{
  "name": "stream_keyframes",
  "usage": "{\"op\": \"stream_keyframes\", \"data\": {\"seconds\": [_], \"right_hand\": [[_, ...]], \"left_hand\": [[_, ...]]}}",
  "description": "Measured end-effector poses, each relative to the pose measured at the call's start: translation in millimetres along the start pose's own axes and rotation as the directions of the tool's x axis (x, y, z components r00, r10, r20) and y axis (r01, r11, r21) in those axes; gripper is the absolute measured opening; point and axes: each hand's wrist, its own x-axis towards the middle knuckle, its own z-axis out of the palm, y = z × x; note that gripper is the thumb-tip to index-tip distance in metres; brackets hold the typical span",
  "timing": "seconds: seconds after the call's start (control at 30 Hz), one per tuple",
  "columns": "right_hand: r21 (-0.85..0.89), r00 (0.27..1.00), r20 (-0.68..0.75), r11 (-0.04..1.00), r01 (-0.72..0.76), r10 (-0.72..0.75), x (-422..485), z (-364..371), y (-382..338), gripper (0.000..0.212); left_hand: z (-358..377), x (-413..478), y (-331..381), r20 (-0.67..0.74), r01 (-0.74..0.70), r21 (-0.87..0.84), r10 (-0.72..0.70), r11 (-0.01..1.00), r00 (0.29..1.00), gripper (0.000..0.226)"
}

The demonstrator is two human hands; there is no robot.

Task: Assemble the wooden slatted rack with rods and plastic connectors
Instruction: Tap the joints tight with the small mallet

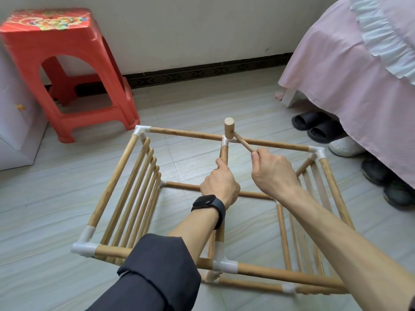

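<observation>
Dark sleeve (152,277) covers the left forearm at the bottom edge, rolled back from a black watch (207,204) on the wrist; the watch face is dark and shows nothing readable.

The left hand (219,185) has its grip closed round the middle rod (224,153), thumb on top, close to the rod's far end. The right hand (272,173), just beside it, has its grip closed on the thin handle of a small wooden mallet (229,131). The mallet's head sits right at the far middle connector (224,143); whether it touches cannot be told.

The rack (112,182) stands on the tiled floor (56,198) directly under both arms. It is an open box of wooden rods joined by white plastic connectors, such as the near left corner piece (86,243). Slats fill its left and right sides. The middle rod runs from the far connector back to a white tee (224,264) on the near top rail.

A red plastic stool (67,63) stands by the wall behind the rack's left side; its top carries a colourful print, too blurred to read. A white cabinet (15,120) is just left of the stool. At the right hangs a pink bed cover (348,86) with a white frill, with black slippers (314,124) and other shoes (381,176) beneath its edge.
</observation>
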Motion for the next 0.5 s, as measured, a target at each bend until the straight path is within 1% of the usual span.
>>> {"op": "stream_keyframes", "data": {"seconds": [0.1, 0.2, 0.23, 0.27, 0.3, 0.33, 0.37, 0.4, 0.43, 0.47, 0.5], "right_hand": [[0.122, 0.997, -0.041, 0.991, -0.059, 0.064, -24.4, -22.8, 13.6, 0.034], [0.178, 0.984, -0.09, 0.975, -0.133, 0.151, -63.4, -43.1, 38.7, 0.032], [0.199, 0.979, -0.086, 0.966, -0.167, 0.187, -79.9, -48.1, 47.1, 0.031], [0.221, 0.972, -0.075, 0.954, -0.203, 0.224, -97.2, -51.4, 55.5, 0.03], [0.239, 0.965, -0.058, 0.942, -0.237, 0.257, -115.3, -53.1, 63.0, 0.03], [0.255, 0.958, -0.034, 0.93, -0.267, 0.284, -133.2, -52.3, 70.9, 0.029], [0.273, 0.953, -0.006, 0.917, -0.289, 0.302, -151.8, -51.8, 76.6, 0.028], [0.297, 0.95, 0.022, 0.905, -0.304, 0.312, -169.7, -50.5, 81.2, 0.027], [0.322, 0.949, 0.047, 0.894, -0.311, 0.313, -186.7, -48.6, 84.7, 0.025], [0.347, 0.948, 0.061, 0.884, -0.313, 0.312, -203.6, -46.7, 86.9, 0.024], [0.364, 0.95, 0.072, 0.879, -0.309, 0.304, -219.4, -45.1, 88.5, 0.023]], "left_hand": [[-10.9, 1.1, -11.3, 0.0, -0.023, 0.075, 0.024, 0.997, 1.0, 0.032], [-23.5, 12.7, -37.0, -0.029, -0.038, 0.221, 0.045, 0.974, 0.999, 0.033], [-29.4, 15.6, -46.2, -0.019, -0.03, 0.262, 0.036, 0.965, 0.999, 0.04], [-35.9, 18.2, -54.6, 0.007, -0.015, 0.313, 0.014, 0.95, 1.0, 0.053], [-43.7, 19.9, -60.8, 0.037, -0.004, 0.402, -0.012, 0.916, 0.999, 0.07], [-51.3, 20.6, -63.3, 0.07, -0.014, 0.533, -0.027, 0.846, 0.997, 0.083], [-56.8, 17.9, -62.6, 0.109, -0.048, 0.648, -0.029, 0.76, 0.994, 0.087], [-60.8, 10.3, -58.7, 0.15, -0.103, 0.71, -0.008, 0.697, 0.989, 0.085], [-62.0, -1.1, -52.0, 0.193, -0.166, 0.716, 0.036, 0.678, 0.981, 0.08], [-60.1, -16.3, -42.5, 0.233, -0.23, 0.686, 0.091, 0.69, 0.968, 0.074], [-55.6, -36.1, -32.4, 0.273, -0.287, 0.625, 0.141, 0.726, 0.952, 0.069]]}}
